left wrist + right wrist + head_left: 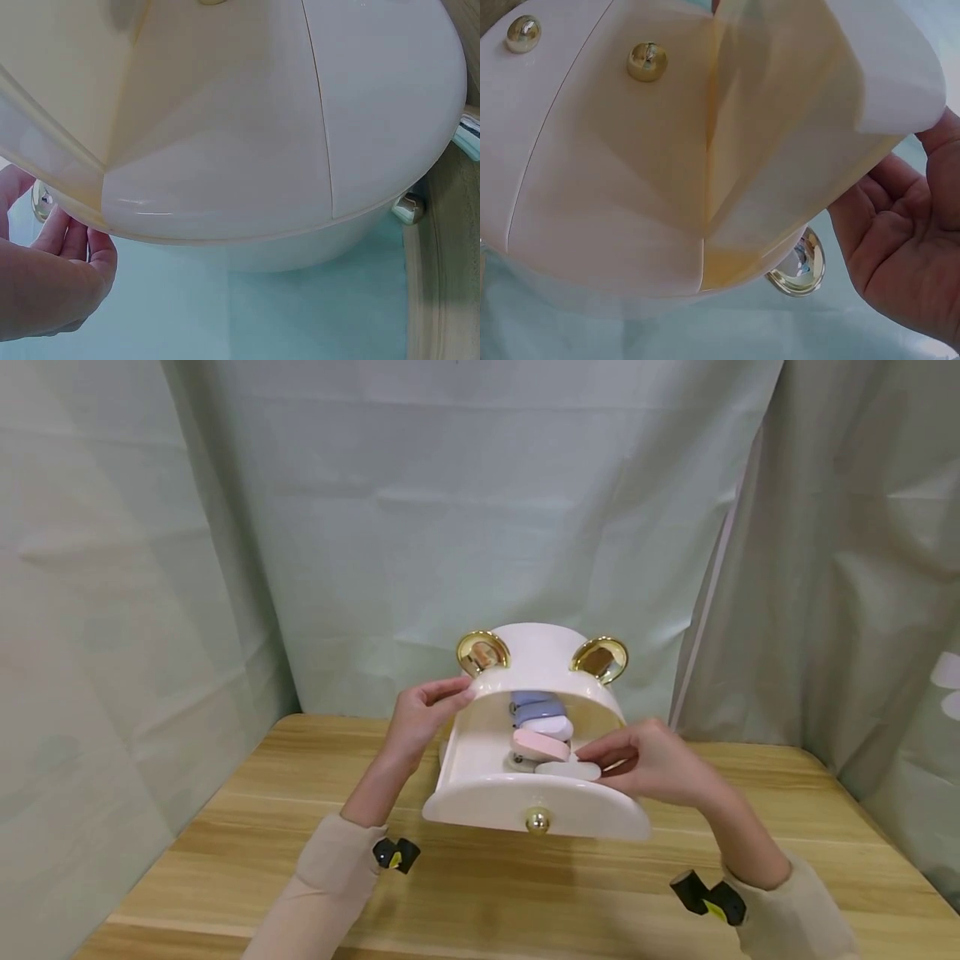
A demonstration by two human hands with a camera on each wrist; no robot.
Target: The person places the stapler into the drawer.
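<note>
Centrally on the wooden table (225, 835) stands a cream storage box (525, 660) with two gold ears (482, 652), its curved lid (536, 806) swung down toward six o'clock, gold knob (537, 820) forward. The left hand (420, 714), at nine o'clock of the box, pinches the rim of the opening, apparently to steady it. The right hand (648, 760), at three o'clock, closes its fingertips on a white oval piece (567, 770), the nearest of the stacked pastel pieces (542, 727) inside the opening.
</note>
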